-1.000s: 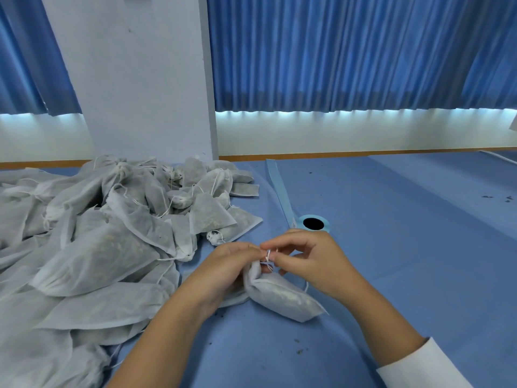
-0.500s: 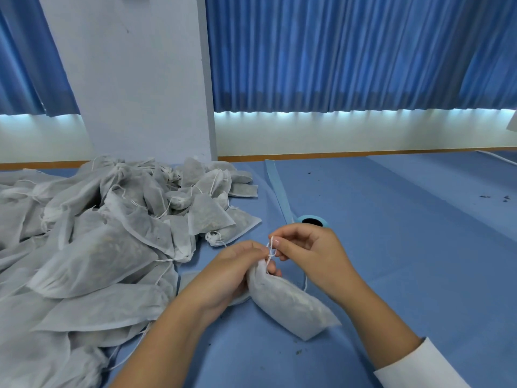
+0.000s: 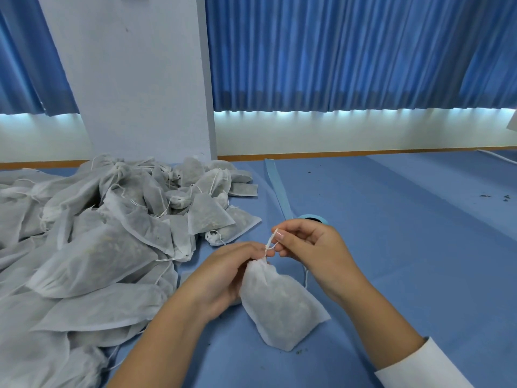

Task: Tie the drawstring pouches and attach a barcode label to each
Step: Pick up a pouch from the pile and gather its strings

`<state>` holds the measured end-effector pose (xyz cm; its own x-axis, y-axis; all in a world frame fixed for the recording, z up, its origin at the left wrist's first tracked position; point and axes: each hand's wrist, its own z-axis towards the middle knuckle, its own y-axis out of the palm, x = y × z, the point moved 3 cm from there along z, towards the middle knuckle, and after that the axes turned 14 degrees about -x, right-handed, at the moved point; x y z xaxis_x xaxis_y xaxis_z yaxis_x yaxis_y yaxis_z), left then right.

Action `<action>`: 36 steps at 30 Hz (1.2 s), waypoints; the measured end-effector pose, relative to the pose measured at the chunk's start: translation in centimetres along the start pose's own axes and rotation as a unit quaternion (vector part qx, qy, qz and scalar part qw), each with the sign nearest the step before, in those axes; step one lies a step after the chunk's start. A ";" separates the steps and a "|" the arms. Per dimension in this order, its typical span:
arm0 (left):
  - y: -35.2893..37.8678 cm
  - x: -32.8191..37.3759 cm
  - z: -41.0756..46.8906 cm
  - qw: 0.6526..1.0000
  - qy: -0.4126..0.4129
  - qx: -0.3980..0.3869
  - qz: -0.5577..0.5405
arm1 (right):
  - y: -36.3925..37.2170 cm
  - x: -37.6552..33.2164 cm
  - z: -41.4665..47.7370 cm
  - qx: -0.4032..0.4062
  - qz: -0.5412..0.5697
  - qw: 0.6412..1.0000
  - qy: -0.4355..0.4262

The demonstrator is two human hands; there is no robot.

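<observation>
A white filled drawstring pouch (image 3: pixel 279 306) lies in front of me on the blue table (image 3: pixel 391 247), its gathered neck raised toward my hands. My left hand (image 3: pixel 223 275) grips the pouch at its neck. My right hand (image 3: pixel 310 247) pinches the white drawstring (image 3: pixel 269 243) just above the neck, and a loose end of the string hangs below that hand. A light blue label roll (image 3: pixel 313 218) sits right behind my right hand, mostly hidden by it, and its strip (image 3: pixel 277 186) trails away toward the wall.
A big heap of white pouches (image 3: pixel 92 242) covers the left side of the table up to a white pillar (image 3: pixel 134 79). Blue curtains hang behind. Dark crumbs (image 3: pixel 492 196) lie at the far right and near the pouch.
The pouch has turned more upright and moved closer to me. My right hand has pulled the drawstring up and slightly to the right; my left hand stays on the neck.
</observation>
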<state>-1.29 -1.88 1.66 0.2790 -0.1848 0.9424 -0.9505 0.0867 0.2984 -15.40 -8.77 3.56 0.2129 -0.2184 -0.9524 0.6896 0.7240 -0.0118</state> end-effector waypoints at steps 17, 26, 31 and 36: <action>1.3 0.0 0.2 0.984 0.070 0.122 0.108 | -0.2 0.6 0.1 0.033 -0.029 0.999 0.006; 1.8 0.1 0.5 0.978 0.072 0.110 0.160 | -0.4 0.5 0.1 0.065 -0.042 0.997 0.015; 1.9 0.3 0.6 0.974 0.078 0.110 0.181 | -0.3 0.4 0.0 0.095 -0.049 0.994 0.007; 1.2 0.1 0.5 0.980 0.087 0.111 0.143 | -0.1 0.5 0.1 0.091 -0.014 0.995 0.025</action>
<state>-2.51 -2.27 2.02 -0.0017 -0.0124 0.9999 -0.9941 -0.1086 -0.0030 -15.32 -8.96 3.14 0.1600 -0.2013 -0.9664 0.8094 0.5871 0.0118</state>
